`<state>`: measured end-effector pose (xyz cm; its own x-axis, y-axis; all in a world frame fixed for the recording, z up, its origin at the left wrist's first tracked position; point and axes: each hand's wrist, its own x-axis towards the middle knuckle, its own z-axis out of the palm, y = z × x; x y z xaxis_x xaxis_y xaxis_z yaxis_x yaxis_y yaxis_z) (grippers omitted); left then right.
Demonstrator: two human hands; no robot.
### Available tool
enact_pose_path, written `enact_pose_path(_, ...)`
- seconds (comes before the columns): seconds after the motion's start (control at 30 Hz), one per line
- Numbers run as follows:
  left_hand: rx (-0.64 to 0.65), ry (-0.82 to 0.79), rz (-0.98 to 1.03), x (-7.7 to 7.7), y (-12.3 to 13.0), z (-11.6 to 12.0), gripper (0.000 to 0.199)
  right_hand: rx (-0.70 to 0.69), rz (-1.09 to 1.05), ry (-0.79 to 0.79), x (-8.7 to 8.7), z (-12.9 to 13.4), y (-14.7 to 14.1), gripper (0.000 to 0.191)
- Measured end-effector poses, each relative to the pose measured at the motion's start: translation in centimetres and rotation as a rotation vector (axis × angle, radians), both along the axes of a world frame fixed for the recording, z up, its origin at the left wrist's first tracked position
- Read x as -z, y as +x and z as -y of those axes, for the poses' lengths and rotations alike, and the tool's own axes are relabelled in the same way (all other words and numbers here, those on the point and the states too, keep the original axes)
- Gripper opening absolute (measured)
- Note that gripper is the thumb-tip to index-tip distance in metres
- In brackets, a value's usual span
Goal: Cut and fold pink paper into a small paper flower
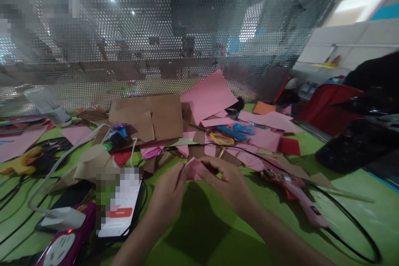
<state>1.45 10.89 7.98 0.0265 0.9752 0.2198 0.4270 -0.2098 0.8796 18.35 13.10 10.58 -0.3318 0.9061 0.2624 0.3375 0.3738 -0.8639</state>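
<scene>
A small piece of pink paper (195, 168), apparently folded, is held up between my two hands above the green table (199, 241). My left hand (170, 189) pinches its left side with the thumb in front. On the right edge, my right hand (229, 181) grips it between thumb and fingers. The fingertips behind the paper are partly hidden. Just beyond my hands lie pink paper scraps (212, 145) and yellow-handled scissors (222, 139).
A brown cardboard box (165, 118) and a large pink sheet (212, 95) stand against a perforated metal screen (149, 45). To the left are a phone (123, 208) and a purple power strip (67, 243). A pink corded tool (307, 205) lies right, its black cable looping.
</scene>
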Motion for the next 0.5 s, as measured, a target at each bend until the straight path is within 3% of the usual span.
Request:
enact_pose_path(0.2, -0.083, 0.014, 0.095, 0.2, 0.32, 0.01, 0.033, 0.038, -0.009, -0.086, 0.2, -0.36, 0.0, 0.028)
enact_pose_path(0.4, 0.06, -0.03, -0.019, 0.2, -0.46, -0.25, 0.033, 0.054, 0.007, -0.036, 0.19, -0.38, 0.09, 0.024)
enact_pose_path(0.5, 0.049, -0.05, 0.058, 0.03, -0.51, -0.32, 0.034, 0.021, -0.101, -0.106, 0.16, -0.66, 0.32, 0.029)
